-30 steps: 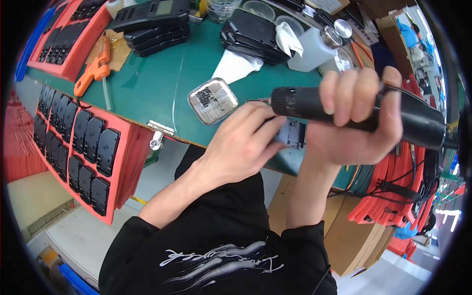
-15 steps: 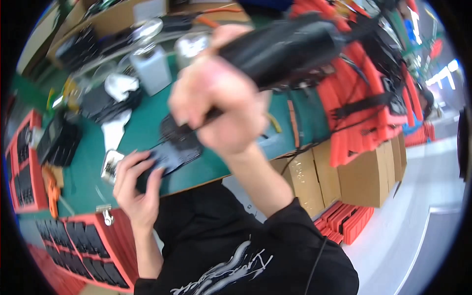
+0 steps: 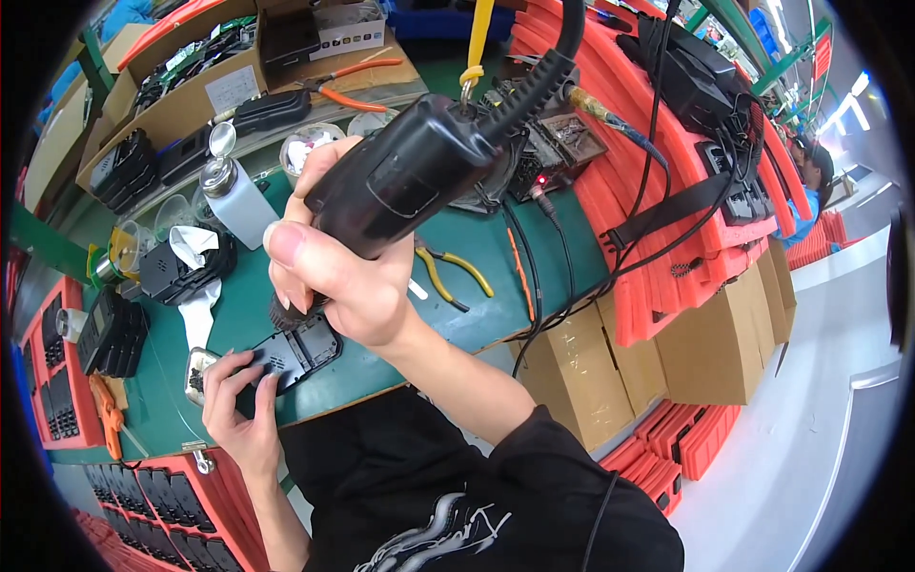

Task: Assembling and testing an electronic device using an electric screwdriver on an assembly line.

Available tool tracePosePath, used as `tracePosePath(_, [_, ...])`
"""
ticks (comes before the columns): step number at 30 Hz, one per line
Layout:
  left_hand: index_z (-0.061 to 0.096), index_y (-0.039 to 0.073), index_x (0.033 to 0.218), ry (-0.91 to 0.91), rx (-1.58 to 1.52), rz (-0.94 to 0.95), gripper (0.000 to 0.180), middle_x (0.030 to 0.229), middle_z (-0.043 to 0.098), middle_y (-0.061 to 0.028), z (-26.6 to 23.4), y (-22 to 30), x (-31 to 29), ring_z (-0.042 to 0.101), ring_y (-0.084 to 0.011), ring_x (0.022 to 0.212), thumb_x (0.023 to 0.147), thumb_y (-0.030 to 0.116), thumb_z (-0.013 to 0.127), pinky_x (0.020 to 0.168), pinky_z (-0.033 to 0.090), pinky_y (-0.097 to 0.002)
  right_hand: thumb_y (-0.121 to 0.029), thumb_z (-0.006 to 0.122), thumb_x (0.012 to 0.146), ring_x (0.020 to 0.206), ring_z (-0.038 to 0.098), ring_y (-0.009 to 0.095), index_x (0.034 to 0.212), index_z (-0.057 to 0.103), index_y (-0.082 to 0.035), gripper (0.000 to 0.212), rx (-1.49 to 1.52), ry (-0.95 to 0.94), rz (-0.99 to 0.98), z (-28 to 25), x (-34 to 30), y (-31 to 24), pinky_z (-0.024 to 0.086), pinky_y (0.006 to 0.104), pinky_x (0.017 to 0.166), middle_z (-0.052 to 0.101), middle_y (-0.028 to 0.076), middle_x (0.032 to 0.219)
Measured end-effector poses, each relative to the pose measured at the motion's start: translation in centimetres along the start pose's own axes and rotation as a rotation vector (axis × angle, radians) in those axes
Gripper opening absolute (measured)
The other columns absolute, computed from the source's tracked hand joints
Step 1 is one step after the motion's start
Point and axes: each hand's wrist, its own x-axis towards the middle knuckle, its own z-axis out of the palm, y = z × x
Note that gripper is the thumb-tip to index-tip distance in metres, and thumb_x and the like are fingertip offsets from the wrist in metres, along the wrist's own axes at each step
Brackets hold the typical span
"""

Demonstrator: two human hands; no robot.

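In my right hand (image 3: 348, 281) is a thick black electric screwdriver (image 3: 405, 181), its fingers wrapped round the body. A yellow strap (image 3: 479, 43) on a metal hook and a black cable join its upper end. The tool's lower tip is hidden behind my hand, over a black handheld-device housing (image 3: 303, 355) lying at the mat's near edge. My left hand (image 3: 238, 405) grips the housing's left end between thumb and fingers. Beside those fingers stands a small metal tin (image 3: 199, 370) with dark bits in it, probably screws.
Yellow-handled pliers (image 3: 448, 272) lie right of my right wrist on the green mat (image 3: 457, 329). A white pump bottle (image 3: 238, 205) stands farther left. Stacked red foam trays (image 3: 581, 172) line the right; another tray (image 3: 172, 496) with black housings is at lower left. Orange-handled cutters (image 3: 348, 86) lie behind.
The screwdriver and my right hand have moved left and down toward the housing, and the tool is tilted more steeply. My left hand keeps its hold on the housing.
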Motion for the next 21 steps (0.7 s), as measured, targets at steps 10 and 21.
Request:
tracePosePath(10, [0.068,-0.003,0.091,-0.005,0.002,0.003,0.017,0.103,0.068,-0.0126,0.0,-0.1,0.0,0.063,-0.0306,0.105,0.076,-0.004,0.077,0.097,0.048,-0.0412,0.005,0.066,0.084,0.043,0.049,0.012,0.114,0.042,-0.003,0.039,-0.014,-0.014,-0.008,0.0,0.1,0.3,0.043,0.0282,0.042,0.055,0.005,0.068])
tracePosePath(21, [0.068,-0.004,0.096,0.009,0.048,0.011,0.015,0.104,0.068,-0.0136,0.4,0.3,0.4,0.063,-0.0300,0.104,0.081,-0.004,0.071,0.099,0.047,-0.0416,0.001,0.069,0.084,0.040,0.048,0.012,0.098,0.051,-0.003,0.023,0.078,-0.026,0.002,1.9,4.5,0.2,0.040,0.0274,0.040,0.051,0.003,0.061])
